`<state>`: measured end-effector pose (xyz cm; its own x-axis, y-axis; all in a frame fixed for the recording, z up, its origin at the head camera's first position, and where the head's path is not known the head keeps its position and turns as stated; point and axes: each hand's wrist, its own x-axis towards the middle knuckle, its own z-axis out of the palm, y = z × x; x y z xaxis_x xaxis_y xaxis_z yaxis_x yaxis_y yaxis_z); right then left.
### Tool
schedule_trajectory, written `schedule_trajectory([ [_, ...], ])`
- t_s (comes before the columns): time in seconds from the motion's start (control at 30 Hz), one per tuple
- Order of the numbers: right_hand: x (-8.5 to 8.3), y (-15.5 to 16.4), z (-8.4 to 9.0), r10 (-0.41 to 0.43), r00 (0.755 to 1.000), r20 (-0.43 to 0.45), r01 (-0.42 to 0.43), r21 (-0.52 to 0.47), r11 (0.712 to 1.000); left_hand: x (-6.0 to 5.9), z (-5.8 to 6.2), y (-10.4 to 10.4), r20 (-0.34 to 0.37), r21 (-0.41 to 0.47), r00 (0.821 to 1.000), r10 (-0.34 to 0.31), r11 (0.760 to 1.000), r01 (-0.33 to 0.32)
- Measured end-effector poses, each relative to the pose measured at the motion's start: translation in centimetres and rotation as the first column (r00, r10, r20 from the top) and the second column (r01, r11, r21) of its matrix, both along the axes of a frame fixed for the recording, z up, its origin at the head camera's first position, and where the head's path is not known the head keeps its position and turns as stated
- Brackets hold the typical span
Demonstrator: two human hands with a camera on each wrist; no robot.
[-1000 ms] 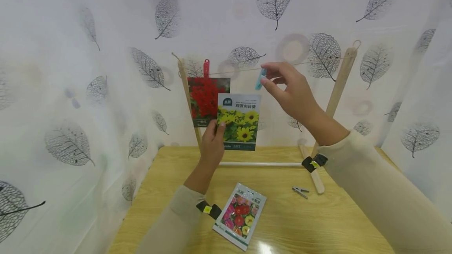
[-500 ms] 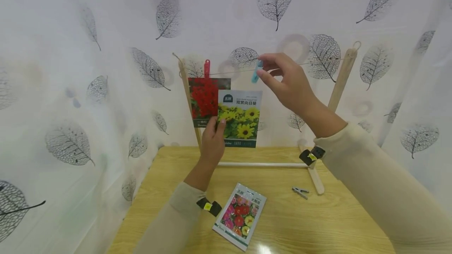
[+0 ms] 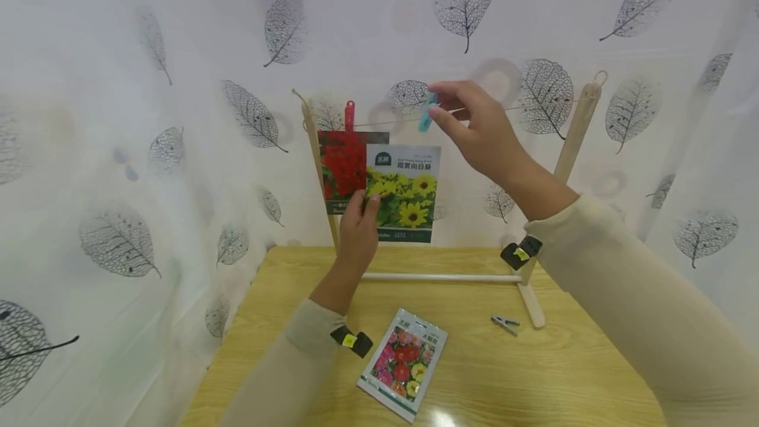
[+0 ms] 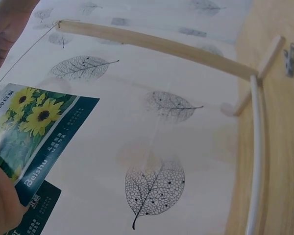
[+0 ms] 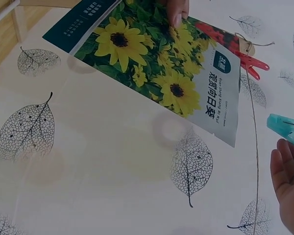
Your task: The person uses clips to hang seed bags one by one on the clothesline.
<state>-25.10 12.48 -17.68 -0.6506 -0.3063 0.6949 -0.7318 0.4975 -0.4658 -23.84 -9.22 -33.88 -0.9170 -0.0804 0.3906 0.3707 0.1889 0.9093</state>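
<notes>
Fingers of the left hand (image 3: pixel 358 236), beside a rectangular red-flowered packet (image 3: pixel 340 167) already hung on tan twine (image 5: pixel 257 147), grip a white-topped sunflower packet (image 3: pixel 409 190), unclipped. A multicoloured-flower packet (image 3: pixel 403 364) lies unhung below; the right hand (image 3: pixel 483 127) pinches a light-blue plastic clip (image 3: pixel 426 116).

Soft, even light, small glare on tbl (image 3: pixel 504 374), wrist pics dimmer.

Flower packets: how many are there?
3: the yellow-flower packet in the left hand, the red-flower packet hanging from the red clip, partly behind the first, and the mixed-colour packet lying on the table. Any beneath that last one would be hidden.
</notes>
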Motion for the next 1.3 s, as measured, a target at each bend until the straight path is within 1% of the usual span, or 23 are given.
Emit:
schedule_trajectory([
  [0.13,-0.3,-0.2,0.1,0.003,1.000,0.000,-0.003,0.007,1.000,0.0,0.3,0.1,-0.013,0.017,1.000,-0.009,1.000,0.009],
  [0.27,-0.6,-0.5,0.5,0.007,1.000,-0.005,-0.007,0.005,1.000,0.0,0.6,0.1,-0.006,0.039,1.000,-0.008,0.999,0.009],
  [0.43,-1.0,-0.9,0.9,0.012,1.000,0.012,-0.012,-0.001,1.000,-0.3,0.8,0.2,-0.004,0.058,1.000,-0.016,0.998,0.016],
  [0.77,-1.4,-1.4,1.2,0.004,1.000,0.024,-0.004,0.003,1.000,-0.7,0.9,0.4,-0.021,0.056,1.000,-0.004,0.998,0.005],
  [1.07,-1.8,-1.5,1.5,-0.021,0.998,0.054,0.020,0.019,1.000,-0.7,0.9,0.5,-0.025,0.055,1.000,-0.008,0.998,0.009],
  [1.3,-1.8,-1.7,1.7,-0.018,0.997,0.069,0.017,0.027,1.000,-0.7,0.9,0.5,-0.039,0.049,0.999,-0.004,0.999,0.006],
])
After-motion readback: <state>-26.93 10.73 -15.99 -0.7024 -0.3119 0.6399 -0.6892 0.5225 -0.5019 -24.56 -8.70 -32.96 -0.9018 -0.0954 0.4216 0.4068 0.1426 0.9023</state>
